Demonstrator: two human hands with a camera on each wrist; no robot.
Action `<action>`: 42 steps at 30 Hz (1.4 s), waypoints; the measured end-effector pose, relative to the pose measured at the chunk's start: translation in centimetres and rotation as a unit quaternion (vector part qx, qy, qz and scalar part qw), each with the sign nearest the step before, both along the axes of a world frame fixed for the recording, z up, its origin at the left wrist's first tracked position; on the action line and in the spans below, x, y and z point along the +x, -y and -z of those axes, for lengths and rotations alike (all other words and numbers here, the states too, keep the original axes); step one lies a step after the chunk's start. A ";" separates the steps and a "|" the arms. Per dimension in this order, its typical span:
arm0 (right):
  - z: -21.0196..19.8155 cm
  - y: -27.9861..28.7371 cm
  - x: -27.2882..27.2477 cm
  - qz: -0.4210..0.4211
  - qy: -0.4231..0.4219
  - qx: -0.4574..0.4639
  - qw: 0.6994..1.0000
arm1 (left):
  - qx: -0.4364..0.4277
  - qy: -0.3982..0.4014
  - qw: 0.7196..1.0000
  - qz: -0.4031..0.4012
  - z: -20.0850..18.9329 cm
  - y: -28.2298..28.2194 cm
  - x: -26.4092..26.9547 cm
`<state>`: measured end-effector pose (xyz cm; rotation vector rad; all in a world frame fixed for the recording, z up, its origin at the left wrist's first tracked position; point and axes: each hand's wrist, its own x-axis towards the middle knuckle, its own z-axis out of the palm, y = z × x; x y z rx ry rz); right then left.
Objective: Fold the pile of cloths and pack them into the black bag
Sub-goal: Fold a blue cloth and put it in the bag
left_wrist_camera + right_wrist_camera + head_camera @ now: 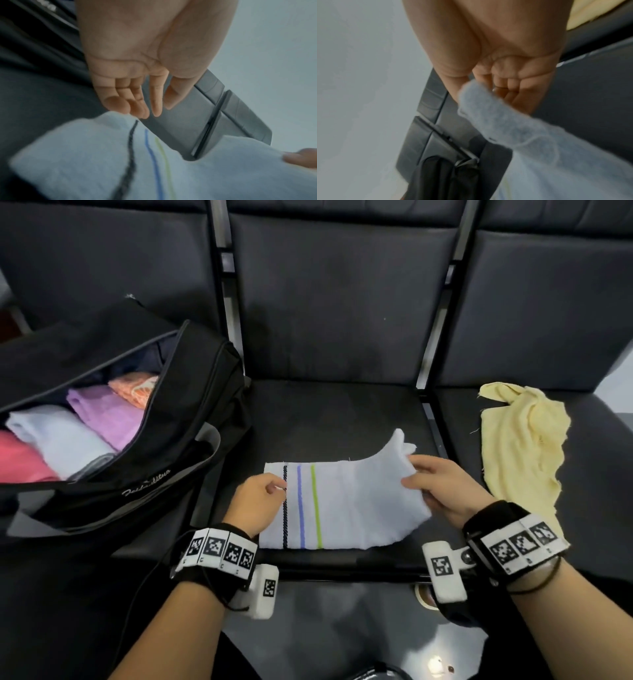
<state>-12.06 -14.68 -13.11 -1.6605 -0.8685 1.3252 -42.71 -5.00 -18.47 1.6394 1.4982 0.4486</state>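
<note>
Right now we have a white terry cloth with three thin stripes, black, blue and green (pixel 342 505), lying partly folded on the dark padded seat (pixel 325 412) in front of us. Our left hand (pixel 255 501) rests at the cloth's striped edge; in the left wrist view its fingers (pixel 120 102) reach nearly straight toward the cloth's corner, and we cannot tell whether they pinch the edge or only touch it. Our right hand (pixel 442 487) grips the cloth's opposite end, thumb and curled fingers closed on the fabric, and that end stands lifted off the seat in a raised flap. The right wrist view shows the same fuzzy white fabric bunched between our curled fingers (pixel 513 86).

Left of the white cloth, on the neighbouring seat, sits the open black fabric bag (pixel 191 419). Folded cloths lie inside it: a pink one (pixel 20 457), a pale white one (pixel 58 436), a lilac one (pixel 106 412) and an orange patterned one (pixel 135 386). Right of the white cloth, on the next seat over, a crumpled pale yellow cloth (pixel 524 440) lies unfolded, well apart from the bag.

Both our wrists wear black bands with square black-and-white markers (pixel 219 549).
</note>
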 end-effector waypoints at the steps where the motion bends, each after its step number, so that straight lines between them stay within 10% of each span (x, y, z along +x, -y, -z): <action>1: -0.6 -0.7 -1.6 -0.006 -0.001 0.013 1.000 | -0.034 0.052 0.998 -0.008 -0.2 0.3 0.4; 9: 1.4 -3.5 -13.5 -0.126 -0.022 0.008 0.992 | -0.252 0.240 0.931 -0.111 0.1 1.5 0.0; 24: 4.1 0.0 -9.7 -0.160 0.175 0.072 0.969 | 0.007 0.159 0.986 -0.044 0.1 1.1 -0.6; 32: 5.3 1.1 -11.4 -0.334 0.379 0.086 0.859 | 0.003 -0.051 0.999 -0.016 1.7 1.4 -2.0; 42: 7.0 1.6 -12.0 -0.356 0.551 0.137 0.742 | 0.058 -0.154 0.978 0.125 0.5 3.7 0.2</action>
